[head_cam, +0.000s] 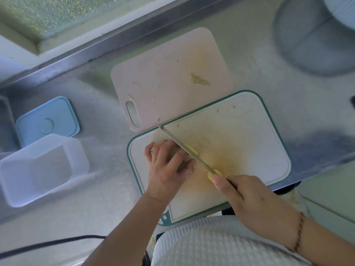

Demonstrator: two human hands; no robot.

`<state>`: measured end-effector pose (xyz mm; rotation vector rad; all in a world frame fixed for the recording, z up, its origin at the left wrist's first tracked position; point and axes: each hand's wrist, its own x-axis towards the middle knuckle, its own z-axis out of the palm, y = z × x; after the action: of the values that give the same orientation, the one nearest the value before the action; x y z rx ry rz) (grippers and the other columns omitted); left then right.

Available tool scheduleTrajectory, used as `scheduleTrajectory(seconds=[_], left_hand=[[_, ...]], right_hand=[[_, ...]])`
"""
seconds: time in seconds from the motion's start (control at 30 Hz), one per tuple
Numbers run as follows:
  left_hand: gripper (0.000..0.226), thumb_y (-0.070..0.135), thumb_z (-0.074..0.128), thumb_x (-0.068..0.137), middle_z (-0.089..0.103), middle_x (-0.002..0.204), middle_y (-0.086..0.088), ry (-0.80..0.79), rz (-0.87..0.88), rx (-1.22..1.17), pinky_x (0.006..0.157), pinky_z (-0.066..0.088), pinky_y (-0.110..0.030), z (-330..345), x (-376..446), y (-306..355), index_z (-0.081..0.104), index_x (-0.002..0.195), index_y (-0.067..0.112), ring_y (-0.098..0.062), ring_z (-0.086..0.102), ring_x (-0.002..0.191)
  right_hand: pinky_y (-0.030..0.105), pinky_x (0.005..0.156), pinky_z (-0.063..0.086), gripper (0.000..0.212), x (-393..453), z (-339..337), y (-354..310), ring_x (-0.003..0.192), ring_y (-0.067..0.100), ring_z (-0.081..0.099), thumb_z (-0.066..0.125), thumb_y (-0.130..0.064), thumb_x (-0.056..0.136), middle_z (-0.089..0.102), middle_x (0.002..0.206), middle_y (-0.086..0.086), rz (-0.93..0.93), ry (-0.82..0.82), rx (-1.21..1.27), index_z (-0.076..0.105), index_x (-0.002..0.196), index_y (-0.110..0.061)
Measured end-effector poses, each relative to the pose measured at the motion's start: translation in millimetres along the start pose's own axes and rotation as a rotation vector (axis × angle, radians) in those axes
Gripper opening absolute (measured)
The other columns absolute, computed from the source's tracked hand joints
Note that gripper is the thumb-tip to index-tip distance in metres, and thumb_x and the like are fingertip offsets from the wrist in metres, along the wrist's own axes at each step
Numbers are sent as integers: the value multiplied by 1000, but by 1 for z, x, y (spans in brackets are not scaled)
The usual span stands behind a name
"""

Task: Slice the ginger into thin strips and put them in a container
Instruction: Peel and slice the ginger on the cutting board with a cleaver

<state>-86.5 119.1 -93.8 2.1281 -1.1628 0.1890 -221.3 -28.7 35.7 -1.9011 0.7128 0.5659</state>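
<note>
Steel bench (259, 60), dull grey, raised back lip. White teal-rimmed board (249, 150) at near edge. Left hand (167, 164) curled over ginger (177, 150) on board's left part. Right hand (249, 194) grips knife (188, 148), blade beside left fingers. Pink board (163, 83) behind, touching. Clear container (38, 169), blue lid (48, 121) left of board.

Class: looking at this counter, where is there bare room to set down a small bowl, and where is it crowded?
Free: the counter between the blue lid and the pink board; also right of the pink board. Crowded: the white board, where the left hand and the knife work.
</note>
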Motion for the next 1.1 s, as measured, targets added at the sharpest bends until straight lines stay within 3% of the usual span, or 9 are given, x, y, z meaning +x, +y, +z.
scheduleTrajectory(seconds=[0.4, 0.53, 0.83, 1.03, 1.1], left_hand=[[31, 21, 82, 76, 56, 113, -3, -4, -5, 18, 89, 41, -56, 0, 0, 1, 59, 97, 22, -27, 55, 103], [32, 20, 83, 75, 56, 113, -3, -6, 0, 16, 88, 41, -55, 0, 0, 0, 59, 96, 22, -27, 55, 102], [30, 18, 82, 78, 58, 114, -1, 5, 19, 3, 90, 41, -53, -1, 2, 1, 59, 95, 24, -27, 57, 106], [27, 18, 80, 80, 61, 113, -2, 1, 13, 6, 91, 41, -51, -1, 3, 1, 61, 97, 24, -28, 59, 105], [26, 19, 81, 80, 66, 108, -6, -2, 2, 15, 90, 42, -53, 0, 2, 0, 62, 98, 24, -31, 61, 102]], right_hand=[[31, 50, 35, 67, 1, 2, -1, 47, 10, 32, 25, -69, 84, 34, 50, 1, -8, -9, -4, 38, 57, -10], [35, 54, 39, 70, 1, 2, 1, 48, 18, 37, 25, -69, 85, 35, 50, 1, -8, -9, -5, 39, 59, -6], [20, 49, 32, 58, 9, -6, -1, 44, 10, 28, 26, -62, 89, 26, 47, -4, 9, -59, -9, 30, 55, -15], [25, 50, 31, 59, 25, -2, -2, 45, 9, 27, 24, -67, 86, 26, 45, -3, -31, -65, 34, 27, 54, -18], [26, 52, 34, 66, 19, -1, 8, 43, 9, 33, 22, -69, 88, 31, 47, -3, 10, -82, 78, 36, 54, -13]])
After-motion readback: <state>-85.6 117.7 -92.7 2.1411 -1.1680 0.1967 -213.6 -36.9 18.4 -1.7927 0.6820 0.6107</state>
